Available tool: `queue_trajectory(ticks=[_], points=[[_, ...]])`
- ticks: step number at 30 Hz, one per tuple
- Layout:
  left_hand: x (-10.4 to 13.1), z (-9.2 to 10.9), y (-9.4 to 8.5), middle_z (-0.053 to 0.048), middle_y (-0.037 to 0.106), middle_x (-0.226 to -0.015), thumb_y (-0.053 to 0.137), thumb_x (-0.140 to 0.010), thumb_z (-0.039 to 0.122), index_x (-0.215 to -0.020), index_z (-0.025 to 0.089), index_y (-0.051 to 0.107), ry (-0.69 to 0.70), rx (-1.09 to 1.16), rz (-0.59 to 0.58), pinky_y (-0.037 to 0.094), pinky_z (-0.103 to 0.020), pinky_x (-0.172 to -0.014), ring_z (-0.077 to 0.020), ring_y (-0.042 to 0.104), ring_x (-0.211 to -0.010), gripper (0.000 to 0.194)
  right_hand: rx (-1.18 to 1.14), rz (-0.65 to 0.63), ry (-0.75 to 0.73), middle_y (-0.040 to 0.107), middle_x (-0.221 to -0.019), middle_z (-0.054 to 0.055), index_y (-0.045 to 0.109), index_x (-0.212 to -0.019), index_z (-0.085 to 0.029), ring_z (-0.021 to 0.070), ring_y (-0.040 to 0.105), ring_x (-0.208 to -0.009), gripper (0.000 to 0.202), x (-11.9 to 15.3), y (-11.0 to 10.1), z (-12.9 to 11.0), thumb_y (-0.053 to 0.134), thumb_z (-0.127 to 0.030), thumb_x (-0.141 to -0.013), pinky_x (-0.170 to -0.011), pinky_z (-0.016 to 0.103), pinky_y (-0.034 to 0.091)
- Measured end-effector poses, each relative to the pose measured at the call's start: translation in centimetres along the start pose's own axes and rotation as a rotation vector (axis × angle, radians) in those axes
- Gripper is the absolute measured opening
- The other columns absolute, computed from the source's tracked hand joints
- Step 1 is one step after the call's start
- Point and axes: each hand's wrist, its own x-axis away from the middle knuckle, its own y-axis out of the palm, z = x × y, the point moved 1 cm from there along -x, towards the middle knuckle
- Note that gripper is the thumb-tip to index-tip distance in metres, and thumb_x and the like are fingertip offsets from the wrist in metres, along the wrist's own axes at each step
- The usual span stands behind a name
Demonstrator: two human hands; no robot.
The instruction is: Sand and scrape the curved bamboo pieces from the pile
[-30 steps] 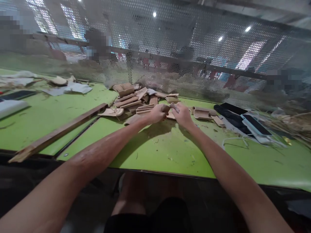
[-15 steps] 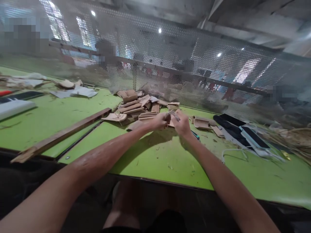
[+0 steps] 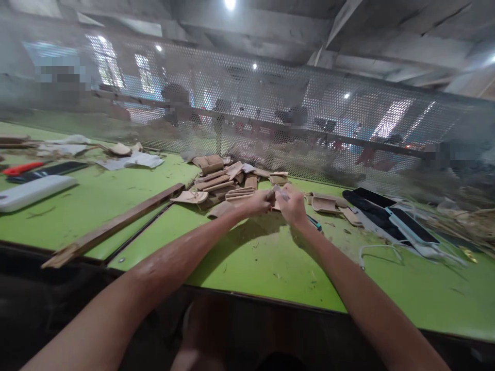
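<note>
Hands [image 3: 293, 205]: two
Wooden bar [image 3: 119, 222]: one
Wooden pieces [image 3: 212, 182]: more than ten
Light-blue phone [image 3: 413, 225]: one
Red handle [image 3: 23, 168]: one
White block [image 3: 38, 193]: one

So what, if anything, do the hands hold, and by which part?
It cannot be told: the left hand and right hand are curled close together, and anything gripped is too small to make out.

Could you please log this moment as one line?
Left hand: beside right hand; held item: unclear; beyond: piled brown pieces; left: wooden strip; surface: green table
</note>
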Motion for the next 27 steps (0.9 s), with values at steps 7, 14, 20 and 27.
queue_trajectory(ticks=[7, 14, 20, 27], points=[[0.2, 0.5, -0.1, 0.001, 0.056, -0.065, 0.052, -0.069, 0.008, -0.070, 0.017, 0.052, -0.011, -0.020, -0.019, 0.037, -0.023, -0.054, -0.0115, 0.049, -0.058, 0.009, -0.002, -0.014, -0.007, 0.042, -0.063, -0.002, 0.034, -0.065, -0.027, 0.0179, 0.044, -0.064, 0.027, 0.2, -0.6, -0.7, 0.047, -0.038, -0.086, -0.066, 0.033, 0.035], [0.2, 0.8, 0.0, 0.001, 0.058, -0.064, 0.051, -0.070, 0.008, -0.073, 0.016, 0.059, -0.014, 0.021, 0.009, 0.039, -0.023, -0.055, -0.0120, 0.049, -0.057, 0.012, -0.025, -0.002, 0.115, 0.044, -0.060, -0.002, 0.039, -0.063, -0.027, 0.0173, 0.043, -0.063, 0.029, 0.1, 0.1, 2.2, 0.050, -0.041, -0.087, -0.064, 0.031, 0.036], [-0.4, 0.1, 0.1, -0.004, 0.069, -0.077, 0.050, -0.073, 0.009, -0.084, 0.013, 0.070, 0.068, 0.002, 0.015, 0.043, -0.024, -0.062, -0.0135, 0.055, -0.065, 0.023, 0.095, -0.212, 0.142, 0.062, -0.085, 0.006, 0.064, -0.070, -0.020, 0.0210, 0.058, -0.083, 0.009, -0.4, 0.7, 4.7, 0.066, -0.025, -0.078, -0.082, 0.035, 0.048], [-0.3, -1.1, -0.5, -0.001, 0.059, -0.060, 0.052, -0.096, 0.045, -0.086, 0.012, 0.070, 0.049, 0.100, -0.012, 0.041, -0.024, -0.056, -0.0127, 0.051, -0.054, 0.039, 0.091, -0.289, 0.155, 0.070, -0.101, 0.011, 0.077, -0.090, -0.020, 0.0272, 0.065, -0.099, 0.014, -0.8, -2.5, 1.0, 0.072, -0.017, -0.077, -0.096, 0.045, 0.050]])
